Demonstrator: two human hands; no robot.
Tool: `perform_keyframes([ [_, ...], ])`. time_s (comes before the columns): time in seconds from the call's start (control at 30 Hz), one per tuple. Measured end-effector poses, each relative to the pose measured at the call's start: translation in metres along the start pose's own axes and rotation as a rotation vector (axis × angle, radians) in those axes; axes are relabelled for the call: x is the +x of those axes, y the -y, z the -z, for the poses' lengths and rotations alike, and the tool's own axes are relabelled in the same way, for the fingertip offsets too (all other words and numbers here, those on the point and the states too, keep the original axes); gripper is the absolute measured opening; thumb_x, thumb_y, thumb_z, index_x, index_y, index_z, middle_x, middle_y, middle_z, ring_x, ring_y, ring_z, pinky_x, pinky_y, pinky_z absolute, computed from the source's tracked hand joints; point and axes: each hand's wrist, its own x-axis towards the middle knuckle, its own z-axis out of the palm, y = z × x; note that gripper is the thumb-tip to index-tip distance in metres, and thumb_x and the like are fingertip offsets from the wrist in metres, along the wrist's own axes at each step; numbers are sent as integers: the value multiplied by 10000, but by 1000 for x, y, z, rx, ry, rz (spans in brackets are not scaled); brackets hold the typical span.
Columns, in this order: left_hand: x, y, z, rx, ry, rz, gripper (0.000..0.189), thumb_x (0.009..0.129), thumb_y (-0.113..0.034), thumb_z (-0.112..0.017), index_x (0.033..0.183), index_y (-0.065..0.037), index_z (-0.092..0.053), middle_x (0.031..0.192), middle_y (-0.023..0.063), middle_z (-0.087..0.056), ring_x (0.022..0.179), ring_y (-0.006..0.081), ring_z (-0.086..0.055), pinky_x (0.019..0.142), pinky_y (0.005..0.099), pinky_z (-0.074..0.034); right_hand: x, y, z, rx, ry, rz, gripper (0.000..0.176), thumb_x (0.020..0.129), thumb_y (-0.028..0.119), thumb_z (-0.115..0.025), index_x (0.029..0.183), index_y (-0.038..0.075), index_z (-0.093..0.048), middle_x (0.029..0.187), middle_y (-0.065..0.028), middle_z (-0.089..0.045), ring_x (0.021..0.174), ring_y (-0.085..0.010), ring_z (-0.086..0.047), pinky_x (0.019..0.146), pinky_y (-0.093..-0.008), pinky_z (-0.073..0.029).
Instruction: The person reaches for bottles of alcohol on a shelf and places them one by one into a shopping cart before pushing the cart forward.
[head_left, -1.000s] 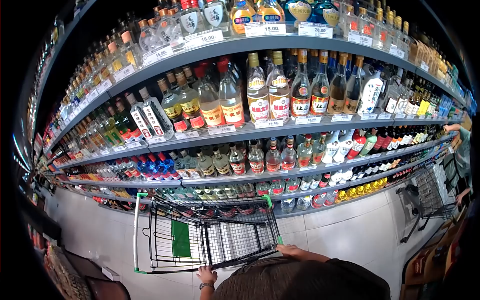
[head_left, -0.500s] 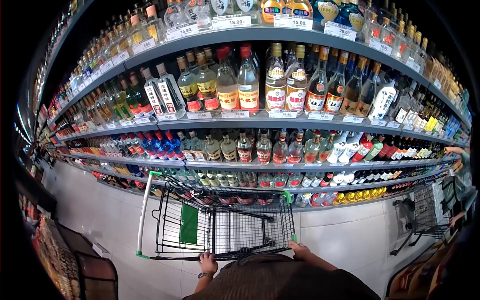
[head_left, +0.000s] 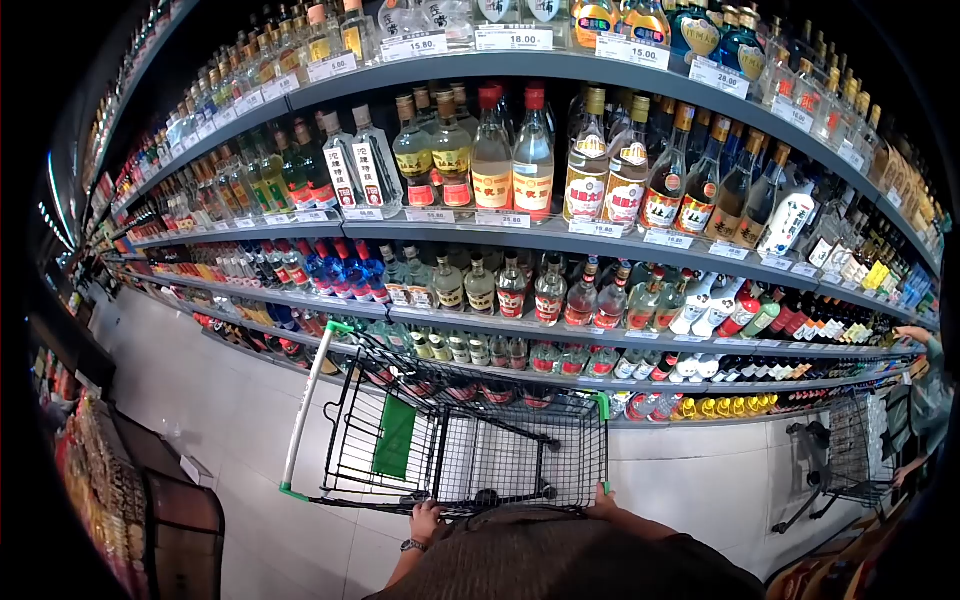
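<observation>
A black wire shopping cart (head_left: 470, 440) with green corners and a green panel (head_left: 396, 438) stands sideways right in front of me. My left hand (head_left: 426, 522), with a watch at the wrist, is closed on the cart's near rim. At the cart's near right corner, my right hand (head_left: 603, 503) has its fingers closed on the edge beside the green corner piece. The cart's basket holds nothing that I can make out. Beyond it, shelves (head_left: 440, 226) carry rows of bottles, among them clear ones with orange and red labels (head_left: 533, 165).
At the far right a person (head_left: 935, 385) reaches one hand to a shelf, beside another dark cart (head_left: 845, 450). Low display bins (head_left: 190, 540) with packaged goods stand at the lower left. Pale floor tiles (head_left: 250, 440) show around my cart.
The view has tilted and shifted, so the shelves appear lower and further right. The cart appears slightly turned and further right in view. Both my hands remain on it.
</observation>
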Motion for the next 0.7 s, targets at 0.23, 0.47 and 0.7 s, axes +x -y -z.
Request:
perform_keyframes([
  [0.23, 9, 18, -6, 39, -88, 78, 418, 665, -250, -737, 1081, -270, -703, 1334, 2, -529, 1286, 328, -388, 1019, 524, -382, 19, -4, -16, 10, 59, 109, 1254, 668, 406, -788, 1520, 85, 74, 1453, -436, -49, 1334, -504, -314, 1102, -439, -339],
  [0.47, 19, 29, 21, 89, -59, 110, 406, 702, -265, -707, 1107, -273, -689, 1338, 54, -515, 1276, 334, -391, 1025, 510, -391, -6, 60, 8, -37, 16, 77, 1111, 754, 531, -715, 1532, 95, -52, 1400, -355, -299, 1241, -496, -435, 1027, -460, -405],
  [0.7, 29, 56, 39, 105, -134, 119, 382, 672, -240, -721, 1054, -253, -716, 1326, 74, -529, 1271, 332, -405, 1020, 491, -402, 2, 96, 33, -230, 191, 350, 1031, 829, 513, -662, 1520, 15, -81, 1430, -303, -400, 1306, -400, -438, 1051, -404, -388],
])
